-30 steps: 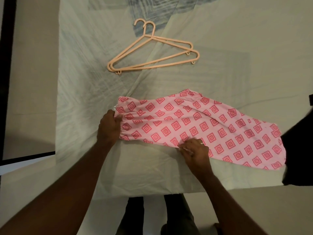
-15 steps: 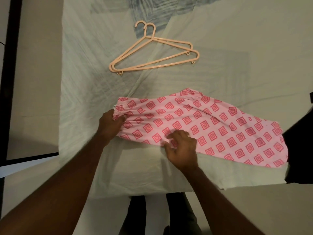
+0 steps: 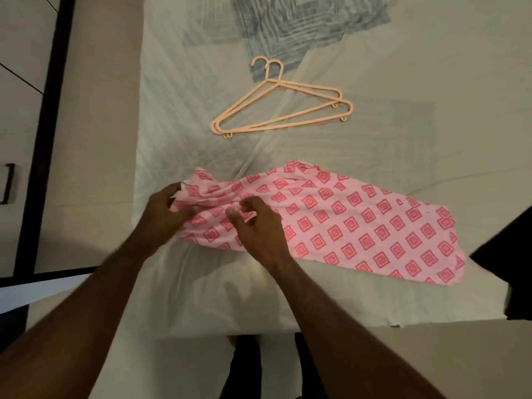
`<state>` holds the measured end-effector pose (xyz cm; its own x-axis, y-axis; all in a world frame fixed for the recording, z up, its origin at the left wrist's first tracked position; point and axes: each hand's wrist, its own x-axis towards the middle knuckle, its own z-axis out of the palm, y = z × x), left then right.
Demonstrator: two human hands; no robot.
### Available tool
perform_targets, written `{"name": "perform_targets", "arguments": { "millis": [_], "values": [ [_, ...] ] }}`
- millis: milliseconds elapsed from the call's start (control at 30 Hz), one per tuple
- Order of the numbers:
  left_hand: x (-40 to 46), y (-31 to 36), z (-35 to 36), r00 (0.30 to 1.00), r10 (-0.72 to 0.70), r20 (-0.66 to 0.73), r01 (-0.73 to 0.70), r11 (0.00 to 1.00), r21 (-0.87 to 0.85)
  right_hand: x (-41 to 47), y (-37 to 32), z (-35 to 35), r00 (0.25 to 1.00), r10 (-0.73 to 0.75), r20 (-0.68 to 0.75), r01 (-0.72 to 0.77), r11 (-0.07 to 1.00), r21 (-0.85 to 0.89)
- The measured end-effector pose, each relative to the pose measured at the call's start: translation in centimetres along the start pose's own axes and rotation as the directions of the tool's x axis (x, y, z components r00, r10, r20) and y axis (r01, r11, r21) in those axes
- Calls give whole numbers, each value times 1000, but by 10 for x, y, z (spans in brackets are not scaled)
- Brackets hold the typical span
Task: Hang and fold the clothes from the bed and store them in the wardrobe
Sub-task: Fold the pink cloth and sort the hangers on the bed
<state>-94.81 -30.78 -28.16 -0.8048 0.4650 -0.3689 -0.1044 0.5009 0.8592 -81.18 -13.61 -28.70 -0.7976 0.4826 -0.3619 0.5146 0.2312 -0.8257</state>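
Observation:
Pink trousers (image 3: pixel 359 226) with a red square print lie across the near part of the bed (image 3: pixel 431 82), waistband to the left, legs stretching right. My left hand (image 3: pixel 164 214) grips the bunched waistband at its left end. My right hand (image 3: pixel 256 223) lies on the cloth just right of it, fingers curled and pinching the fabric. Two peach plastic hangers (image 3: pixel 282 108) lie stacked on the sheet beyond the trousers, hooks pointing away.
A dark garment (image 3: pixel 512 254) lies at the right edge of the bed. A dark-framed wardrobe door with a handle (image 3: pixel 8 182) stands at far left. My legs (image 3: pixel 247 367) show below the bed's near edge.
My right hand slid left along the trousers' near edge to the waistband, close to my left hand. The waistband has bunched up and lifted a little.

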Motion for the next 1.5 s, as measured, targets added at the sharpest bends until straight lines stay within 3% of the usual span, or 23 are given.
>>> {"name": "perform_targets", "arguments": {
  "millis": [133,167,233,267,300,400,500,600,700,867,1033,1267,1433,1500],
  "values": [
    [-12,37,39,977,124,175,-150,978,145,8,-19,-10,978,195,-75,-161,930,330],
    [-15,48,54,943,194,271,-250,950,188,13,-16,-18,966,252,-56,-200,867,455],
    [-25,68,87,839,308,449,-419,892,171,18,-3,-41,934,336,123,-318,624,714],
    [-28,74,98,808,330,488,-443,887,134,18,6,-52,922,321,215,-362,526,769],
    [-29,79,114,805,328,494,-419,904,81,19,18,-70,922,302,240,-369,505,781],
    [-27,74,130,921,252,298,-284,956,69,19,47,-98,898,405,175,-409,613,676],
    [-12,58,150,968,190,165,-232,927,296,18,74,-125,874,474,111,-437,664,607],
    [-2,50,169,965,138,224,-230,857,462,12,99,-149,892,448,55,-397,720,569],
    [4,51,195,940,127,316,-315,675,667,2,115,-179,921,387,-46,-302,784,542],
    [12,70,259,903,109,416,-412,495,765,-12,147,-245,894,369,-254,-209,845,491],
    [12,87,317,861,72,504,-473,482,738,-23,193,-309,797,471,-379,-246,825,508],
    [21,87,358,813,-2,583,-530,415,740,-26,241,-354,731,594,-335,-406,774,485],
    [22,92,369,819,-76,569,-508,366,780,-24,257,-349,686,577,-443,-496,816,295],
    [25,92,372,818,-85,569,-503,373,779,-23,252,-341,640,529,-557,-584,806,95]
  ]
}}
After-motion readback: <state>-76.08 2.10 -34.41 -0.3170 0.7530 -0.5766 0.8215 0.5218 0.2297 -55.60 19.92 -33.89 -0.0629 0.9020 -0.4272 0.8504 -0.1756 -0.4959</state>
